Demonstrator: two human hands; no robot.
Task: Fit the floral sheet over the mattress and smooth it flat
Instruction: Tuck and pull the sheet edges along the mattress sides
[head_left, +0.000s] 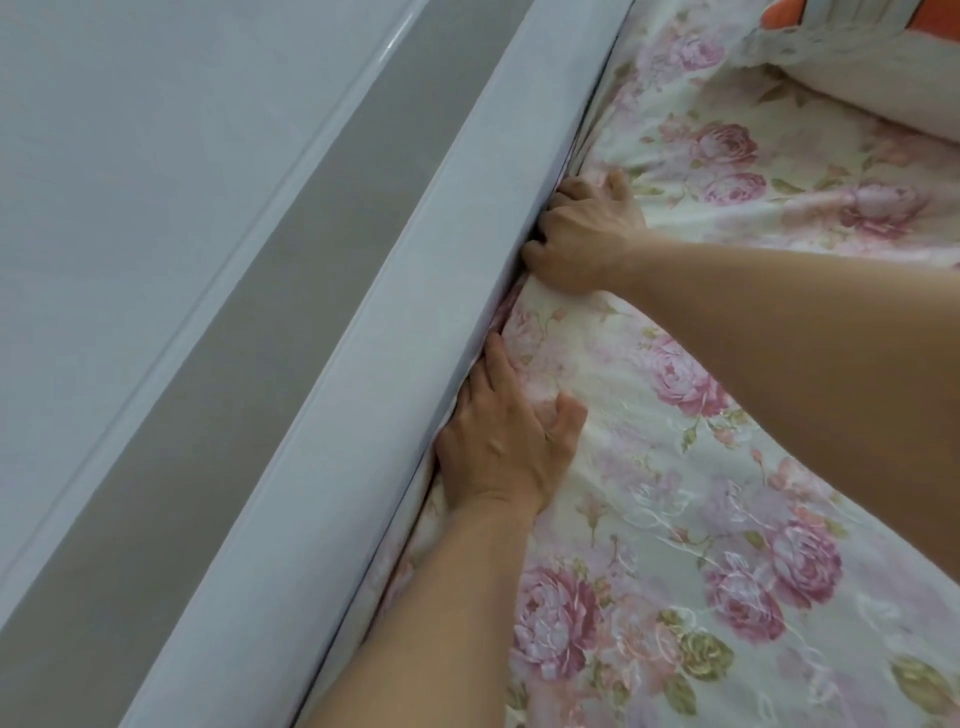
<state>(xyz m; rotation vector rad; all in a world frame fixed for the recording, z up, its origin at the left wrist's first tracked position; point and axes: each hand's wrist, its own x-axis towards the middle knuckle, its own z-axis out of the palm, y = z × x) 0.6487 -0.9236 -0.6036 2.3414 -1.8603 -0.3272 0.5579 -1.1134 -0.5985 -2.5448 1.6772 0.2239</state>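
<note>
The floral sheet (691, 467), cream with pink roses, covers the mattress on the right. Its left edge runs down into the gap beside the pale blue bed rail (395, 338). My left hand (504, 441) lies along that edge with its fingers straight, pressing the sheet down into the gap. Further up, my right hand (582, 239) has its fingers curled over the sheet's edge, their tips hidden in the gap between mattress and rail. The sheet is bunched and wrinkled between the two hands.
A white pillow (857, 78) with a lace border lies at the top right, with something orange (779, 13) behind it. A grey strip (249, 332) and a white glossy surface (130, 156) run alongside the rail on the left.
</note>
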